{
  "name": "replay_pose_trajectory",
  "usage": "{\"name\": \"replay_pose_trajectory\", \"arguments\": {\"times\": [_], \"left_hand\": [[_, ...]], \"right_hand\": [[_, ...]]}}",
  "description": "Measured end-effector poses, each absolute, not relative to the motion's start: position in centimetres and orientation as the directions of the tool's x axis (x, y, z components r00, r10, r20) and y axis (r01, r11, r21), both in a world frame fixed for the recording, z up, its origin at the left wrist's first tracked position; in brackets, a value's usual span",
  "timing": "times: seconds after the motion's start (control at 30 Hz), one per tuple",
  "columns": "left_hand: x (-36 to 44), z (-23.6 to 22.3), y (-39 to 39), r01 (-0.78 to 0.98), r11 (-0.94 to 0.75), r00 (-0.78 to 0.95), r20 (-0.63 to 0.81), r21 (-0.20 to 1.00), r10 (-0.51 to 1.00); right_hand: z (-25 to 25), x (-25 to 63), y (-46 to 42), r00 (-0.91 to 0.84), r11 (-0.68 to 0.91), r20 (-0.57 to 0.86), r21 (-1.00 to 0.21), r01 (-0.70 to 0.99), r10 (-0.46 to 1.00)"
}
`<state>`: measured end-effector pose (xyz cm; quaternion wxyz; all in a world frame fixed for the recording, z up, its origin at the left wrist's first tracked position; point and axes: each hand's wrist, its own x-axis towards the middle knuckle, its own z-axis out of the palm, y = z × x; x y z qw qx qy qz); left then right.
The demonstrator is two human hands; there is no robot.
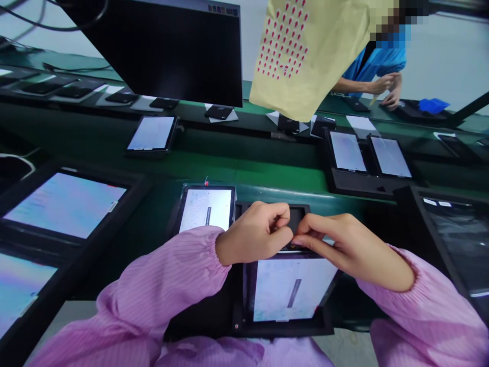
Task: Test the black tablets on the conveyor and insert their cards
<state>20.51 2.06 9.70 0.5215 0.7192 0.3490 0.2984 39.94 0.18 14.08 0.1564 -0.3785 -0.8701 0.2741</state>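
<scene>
A tablet with a lit white screen (313,300) leans in a black tray (324,326) in front of me. At its upper edge my left hand (263,229) is closed, fingers curled and thumb pressed in. My right hand (336,234) meets it there, thumb and fingertips pinched together. Whatever the fingertips hold is too small or hidden to make out. Just left of my left hand, a second lit tablet (219,206) rests in a dark holder.
Two lit tablets (347,151) stand in a black tray at the right. More lit tablets (69,204) lie at the left. A monitor (171,51) and a yellow sheet with red arrows (321,51) hang ahead. Across the bench, a person in blue (389,61) works with both hands.
</scene>
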Motion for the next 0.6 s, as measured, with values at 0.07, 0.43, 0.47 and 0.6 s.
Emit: {"name": "replay_pose_trajectory", "arguments": {"times": [0.07, 0.43, 0.47, 0.6], "left_hand": [[20.5, 9.6, 2.1, 0.189, -0.221, 0.576, 0.075, 0.957, 0.814], [20.5, 9.1, 2.6, 0.195, -0.226, 0.569, 0.078, 0.954, 0.819], [20.5, 9.1, 2.6, 0.197, -0.221, 0.569, 0.072, 0.955, 0.819], [20.6, 8.9, 2.8, 0.196, -0.21, 0.575, 0.061, 0.958, 0.816]], "right_hand": [[14.2, 40.0, 0.4, -0.684, 0.59, 0.073, -0.576, 0.565, 0.726], [13.9, 39.6, 1.5, -0.799, 0.654, 0.023, -0.589, 0.474, 0.6], [13.8, 39.6, 1.6, -0.805, 0.653, 0.018, -0.596, 0.467, 0.593], [13.5, 39.3, 2.0, -0.817, 0.65, 0.015, -0.614, 0.447, 0.576]]}}
